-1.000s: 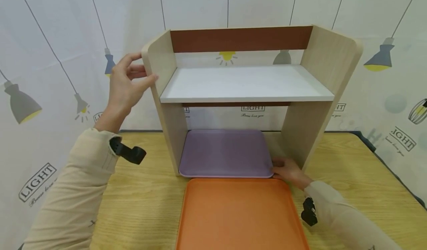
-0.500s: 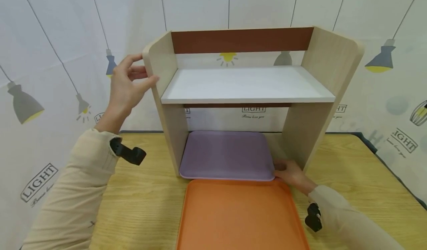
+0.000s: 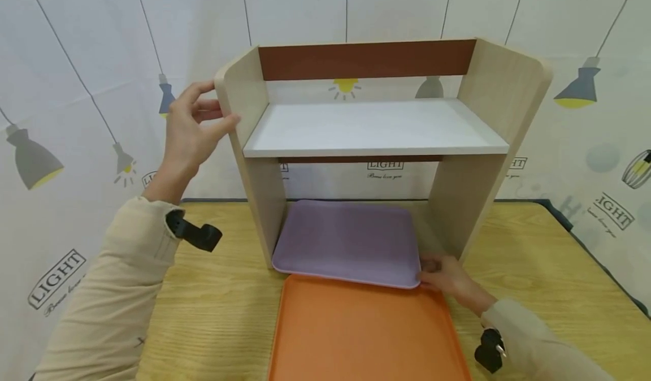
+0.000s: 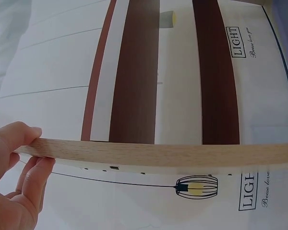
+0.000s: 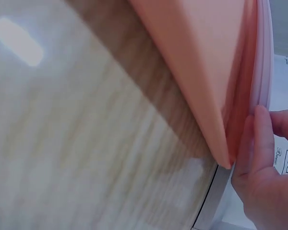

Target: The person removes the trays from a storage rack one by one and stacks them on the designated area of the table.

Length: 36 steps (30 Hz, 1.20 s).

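With thumb and fingers, my left hand [image 3: 189, 129] pinches the upper front edge of the left side panel of a small desktop bookshelf [image 3: 376, 128]. The left wrist view shows the thumb and fingers on opposite faces of the pale wooden panel [image 4: 158, 154]. My right hand [image 3: 452, 279] grips a purple tray [image 3: 346, 239] at its front right corner, fingertips at the rim. This tray lies slanted in the bookshelf's bottom compartment, its front right corner sticking out over the back edge of an orange tray [image 3: 363, 330]. In the right wrist view, my fingers hold the purple rim [image 5: 262, 72].
The orange tray lies on the wood-grain table [image 3: 218, 302] right in front of the bookshelf. The bookshelf's right side panel [image 3: 468, 194] stands close beside my right hand. A printed lamp-pattern curtain [image 3: 91, 42] hangs behind the table.
The front right corner of the purple tray has come forward with my right hand, so the tray now sits askew and overlaps the orange tray's back edge. My left hand keeps its place.
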Available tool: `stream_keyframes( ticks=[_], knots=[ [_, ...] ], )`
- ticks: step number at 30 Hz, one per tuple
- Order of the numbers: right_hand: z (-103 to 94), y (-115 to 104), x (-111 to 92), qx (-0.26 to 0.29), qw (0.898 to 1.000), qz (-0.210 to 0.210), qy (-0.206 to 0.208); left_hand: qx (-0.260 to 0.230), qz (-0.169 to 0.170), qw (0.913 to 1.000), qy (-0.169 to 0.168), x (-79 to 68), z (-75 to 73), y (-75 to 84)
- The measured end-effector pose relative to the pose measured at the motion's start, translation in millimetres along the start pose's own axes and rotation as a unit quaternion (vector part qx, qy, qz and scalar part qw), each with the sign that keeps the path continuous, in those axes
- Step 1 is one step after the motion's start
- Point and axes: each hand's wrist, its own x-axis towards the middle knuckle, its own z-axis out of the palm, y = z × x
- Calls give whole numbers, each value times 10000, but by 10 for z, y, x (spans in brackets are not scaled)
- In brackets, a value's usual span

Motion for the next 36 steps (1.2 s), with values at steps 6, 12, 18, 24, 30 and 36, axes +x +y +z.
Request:
stream_keyframes(
  ticks=[6,12,18,24,30,36],
  knots=[
    [3,0,-116,131,9993,-226,-258,104,-8,9999,0,1,14,4],
    [53,-13,-177,263,9993,116,-234,186,-23,9998,8,-7,4,-1],
    [71,-8,-225,521,9980,56,-367,133,26,9999,12,1,0,3],
    [86,-10,-305,537,9970,110,-555,142,7,9999,16,0,9,-5],
    [133,1,-385,763,9961,67,-437,63,18,10000,15,7,17,-1],
    [195,27,-460,1445,9874,203,-616,114,19,9999,9,4,8,-9]
  ],
)
